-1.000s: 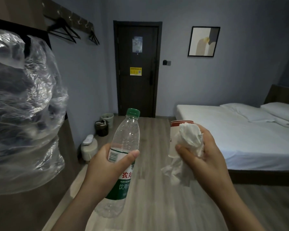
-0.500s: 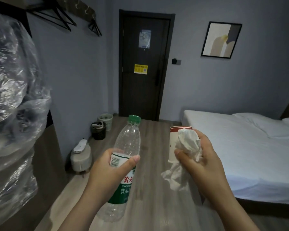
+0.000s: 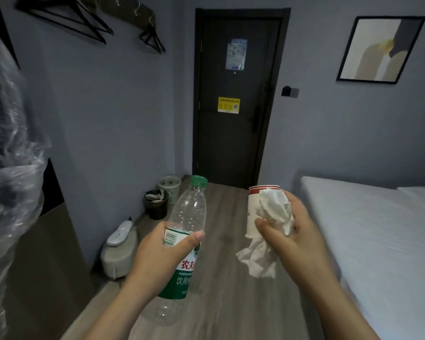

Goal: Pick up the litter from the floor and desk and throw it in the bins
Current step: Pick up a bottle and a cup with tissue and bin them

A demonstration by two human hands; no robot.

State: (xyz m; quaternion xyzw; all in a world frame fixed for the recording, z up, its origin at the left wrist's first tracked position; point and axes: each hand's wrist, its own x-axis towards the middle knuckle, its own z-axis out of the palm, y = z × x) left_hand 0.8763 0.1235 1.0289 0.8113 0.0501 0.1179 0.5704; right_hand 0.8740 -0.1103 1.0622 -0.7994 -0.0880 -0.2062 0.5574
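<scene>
Low in the middle of the frame, the left hand (image 3: pixel 157 256) wraps its grip round the label of a clear plastic bottle (image 3: pixel 189 209). The green cap tilts up and to the right, and the bottle's base sticks out below the palm. Lower right of centre, the right hand (image 3: pixel 295 231) pinches a crumpled tissue (image 3: pixel 274 204) against a paper cup (image 3: pixel 253 209), with a tail of tissue hanging beneath. Past the bottle, a dark bin (image 3: pixel 157 209) and a pale bin (image 3: pixel 171 184) stand on the floor (image 3: pixel 231 278) by the left wall.
</scene>
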